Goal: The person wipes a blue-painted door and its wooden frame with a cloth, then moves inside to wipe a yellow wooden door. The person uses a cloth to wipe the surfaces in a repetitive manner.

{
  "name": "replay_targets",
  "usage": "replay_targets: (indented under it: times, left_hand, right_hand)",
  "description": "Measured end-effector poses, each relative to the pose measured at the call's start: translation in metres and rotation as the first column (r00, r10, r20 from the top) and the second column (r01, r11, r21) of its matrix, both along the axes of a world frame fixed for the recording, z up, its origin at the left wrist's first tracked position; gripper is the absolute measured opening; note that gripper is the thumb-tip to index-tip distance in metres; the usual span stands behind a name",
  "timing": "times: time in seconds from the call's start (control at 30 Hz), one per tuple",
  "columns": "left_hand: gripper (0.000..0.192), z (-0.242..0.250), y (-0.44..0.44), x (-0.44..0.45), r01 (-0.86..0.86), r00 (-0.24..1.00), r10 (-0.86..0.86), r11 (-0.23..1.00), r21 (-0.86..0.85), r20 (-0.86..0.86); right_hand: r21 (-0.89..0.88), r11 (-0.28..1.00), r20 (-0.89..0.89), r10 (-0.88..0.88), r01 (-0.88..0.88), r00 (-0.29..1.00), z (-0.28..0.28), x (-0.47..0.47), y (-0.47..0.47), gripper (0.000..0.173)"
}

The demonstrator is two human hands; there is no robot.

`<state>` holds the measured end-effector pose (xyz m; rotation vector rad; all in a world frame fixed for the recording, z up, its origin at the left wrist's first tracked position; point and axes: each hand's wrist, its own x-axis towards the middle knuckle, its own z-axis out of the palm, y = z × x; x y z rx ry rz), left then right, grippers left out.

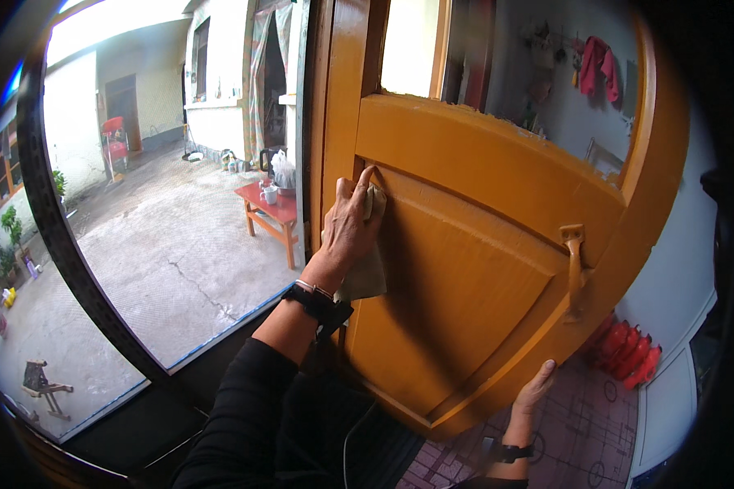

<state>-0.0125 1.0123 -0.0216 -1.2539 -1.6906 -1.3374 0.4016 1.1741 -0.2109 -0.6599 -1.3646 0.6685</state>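
Observation:
My left hand (350, 221) presses a greyish-green cloth (367, 275) against the orange-brown wooden door (465, 287). The index finger points into the upper left corner of the door's raised lower panel, and part of the cloth hangs below the palm. At the door's lower right edge is my right hand (533, 390), its thumb on the near side; the other fingers are hidden behind the door. Above it a metal pull handle (574, 269) is fixed to the door, painted much the same colour. A glass pane (556, 79) with a ragged lower border fills the upper part.
On the left, a dark-framed mesh screen (177, 263) looks onto a concrete yard. Outside stand a red-topped table (275, 205) with a mug, a red chair (115, 147) and a small wooden stool (43, 385). Red objects (627, 351) lie on the patterned floor (569, 428) behind the door.

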Motion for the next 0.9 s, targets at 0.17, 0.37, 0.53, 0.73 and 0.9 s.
replay_targets:
  times: [0.17,0.37,0.53,0.73,0.9]
  left_hand:
    - [0.069,-0.005,-0.004,-0.001,0.063,0.996,-0.063,0.998,-0.003,0.058]
    - [0.068,-0.012,-0.004,-0.008,0.087,0.995,-0.088,0.996,0.026,0.041]
    - [0.069,-0.012,-0.003,-0.012,0.089,0.996,-0.089,0.995,0.041,-0.015]
    - [0.060,-0.010,-0.004,-0.011,0.073,0.997,-0.074,0.997,0.021,0.026]
    - [0.054,-0.008,-0.006,-0.009,0.097,0.995,-0.097,0.995,0.025,0.024]
  right_hand:
    - [-0.097,0.995,-0.038,0.020,-0.024,0.999,0.000,-0.002,-0.006,0.066]
    - [-0.010,1.000,-0.019,0.001,-0.001,1.000,-0.003,0.000,-0.005,0.067]
    - [-0.034,0.999,-0.049,0.019,-0.021,0.999,-0.006,0.000,-0.003,0.066]
    - [-0.026,1.000,-0.033,-0.014,0.013,0.999,-0.006,-0.001,-0.005,0.064]
    - [-0.029,1.000,-0.056,-0.013,0.011,0.998,-0.004,-0.003,-0.006,0.062]
